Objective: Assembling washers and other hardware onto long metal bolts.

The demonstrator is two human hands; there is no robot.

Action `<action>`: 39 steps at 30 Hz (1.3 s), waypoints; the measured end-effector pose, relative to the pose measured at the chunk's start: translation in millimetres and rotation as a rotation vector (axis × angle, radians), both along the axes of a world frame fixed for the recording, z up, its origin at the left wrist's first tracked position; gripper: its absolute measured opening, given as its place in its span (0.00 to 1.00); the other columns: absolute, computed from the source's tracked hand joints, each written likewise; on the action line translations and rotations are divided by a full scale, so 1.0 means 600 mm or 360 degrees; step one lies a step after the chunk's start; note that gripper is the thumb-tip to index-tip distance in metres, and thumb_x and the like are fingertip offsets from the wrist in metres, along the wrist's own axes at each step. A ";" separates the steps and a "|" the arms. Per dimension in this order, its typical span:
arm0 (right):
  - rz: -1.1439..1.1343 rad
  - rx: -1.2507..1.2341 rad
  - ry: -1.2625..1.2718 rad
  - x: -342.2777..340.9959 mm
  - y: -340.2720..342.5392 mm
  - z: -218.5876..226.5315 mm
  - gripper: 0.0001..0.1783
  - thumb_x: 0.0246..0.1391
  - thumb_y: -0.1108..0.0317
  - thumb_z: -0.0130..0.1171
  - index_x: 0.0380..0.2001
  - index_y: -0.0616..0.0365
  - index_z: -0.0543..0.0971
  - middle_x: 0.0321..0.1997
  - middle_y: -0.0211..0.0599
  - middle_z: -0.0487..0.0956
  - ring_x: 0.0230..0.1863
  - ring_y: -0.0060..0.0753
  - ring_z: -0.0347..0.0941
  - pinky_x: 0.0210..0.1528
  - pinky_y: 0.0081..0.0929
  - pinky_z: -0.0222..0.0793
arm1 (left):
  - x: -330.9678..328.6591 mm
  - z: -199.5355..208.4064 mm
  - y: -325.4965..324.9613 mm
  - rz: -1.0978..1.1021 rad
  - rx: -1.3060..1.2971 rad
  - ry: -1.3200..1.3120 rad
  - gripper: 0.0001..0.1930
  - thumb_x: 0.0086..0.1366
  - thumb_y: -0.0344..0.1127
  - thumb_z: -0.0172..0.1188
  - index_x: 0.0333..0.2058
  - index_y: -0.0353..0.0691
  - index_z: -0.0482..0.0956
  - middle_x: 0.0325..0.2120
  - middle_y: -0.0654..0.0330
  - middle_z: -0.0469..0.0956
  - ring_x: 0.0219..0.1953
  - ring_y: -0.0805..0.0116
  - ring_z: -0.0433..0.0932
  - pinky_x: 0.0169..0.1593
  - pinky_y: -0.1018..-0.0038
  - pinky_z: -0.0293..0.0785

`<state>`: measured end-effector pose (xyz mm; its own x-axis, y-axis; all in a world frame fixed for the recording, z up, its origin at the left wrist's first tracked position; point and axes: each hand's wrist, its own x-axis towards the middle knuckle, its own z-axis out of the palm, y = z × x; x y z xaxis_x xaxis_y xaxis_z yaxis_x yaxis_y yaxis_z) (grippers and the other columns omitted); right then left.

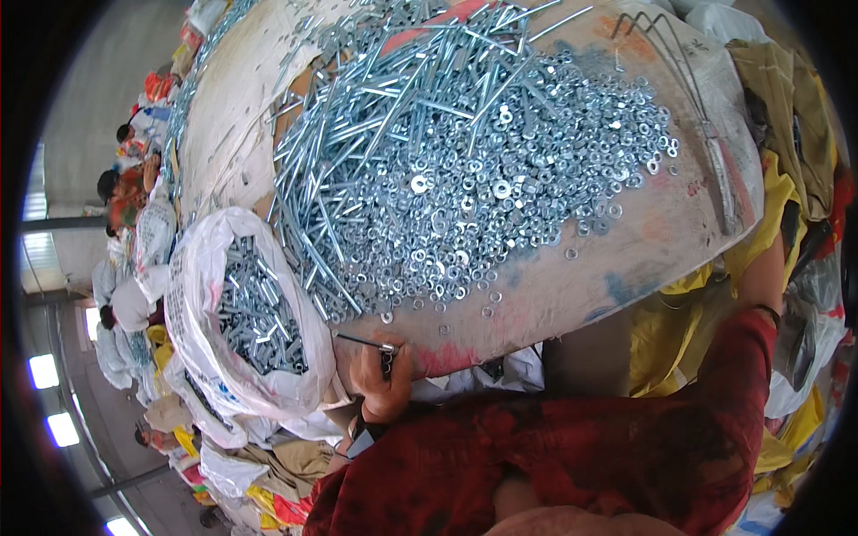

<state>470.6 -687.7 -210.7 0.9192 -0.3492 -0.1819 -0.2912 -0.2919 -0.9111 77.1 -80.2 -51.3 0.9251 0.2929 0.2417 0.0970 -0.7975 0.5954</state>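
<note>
Where a thin rod [362, 341] with shiny ring-like pieces [387, 349] near its end sits grasped in our left hand [384, 380], just beside the open white sack [192, 295] of metal pieces [259, 313], we judge the step to be assembling a fastener. The next move likely calls for steadying that rod for another part from the heap of nuts and washers [527, 192] beyond, on the bench [554, 304]. Our right hand [762, 279] is partly hidden near yellow sheeting [776, 201], so we cannot tell what it grasps
</note>
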 end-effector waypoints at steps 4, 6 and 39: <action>-0.0011 -0.0014 -0.0002 0.002 -0.013 0.004 0.19 0.58 0.62 0.55 0.51 0.56 0.73 0.44 0.35 0.77 0.42 0.32 0.74 0.43 0.28 0.70 | 0.001 0.003 -0.001 -0.0027 0.0115 -0.0032 0.04 0.58 0.23 0.59 0.32 0.39 0.75 0.22 0.60 0.75 0.20 0.66 0.71 0.27 0.71 0.66; -0.0015 -0.0014 -0.0002 0.005 -0.009 -0.001 0.19 0.57 0.62 0.55 0.50 0.56 0.73 0.44 0.35 0.77 0.41 0.32 0.74 0.42 0.28 0.70 | 0.007 0.002 0.001 -0.0065 0.0060 -0.0074 0.05 0.57 0.23 0.60 0.32 0.39 0.75 0.23 0.60 0.75 0.20 0.66 0.71 0.27 0.71 0.66; -0.0331 -0.0269 -0.0357 -0.331 -0.087 0.022 0.15 0.53 0.65 0.59 0.44 0.56 0.77 0.36 0.35 0.79 0.34 0.32 0.76 0.35 0.29 0.72 | -0.001 -0.019 0.003 0.0006 -0.0152 -0.0220 0.12 0.60 0.39 0.65 0.35 0.37 0.76 0.23 0.51 0.77 0.23 0.52 0.78 0.28 0.59 0.71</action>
<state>272.2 -740.1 -197.3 0.8358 -0.5412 0.0928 -0.1583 -0.3993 -0.9031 76.6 -78.5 -62.6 0.8838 0.3240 0.3375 0.0116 -0.7363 0.6766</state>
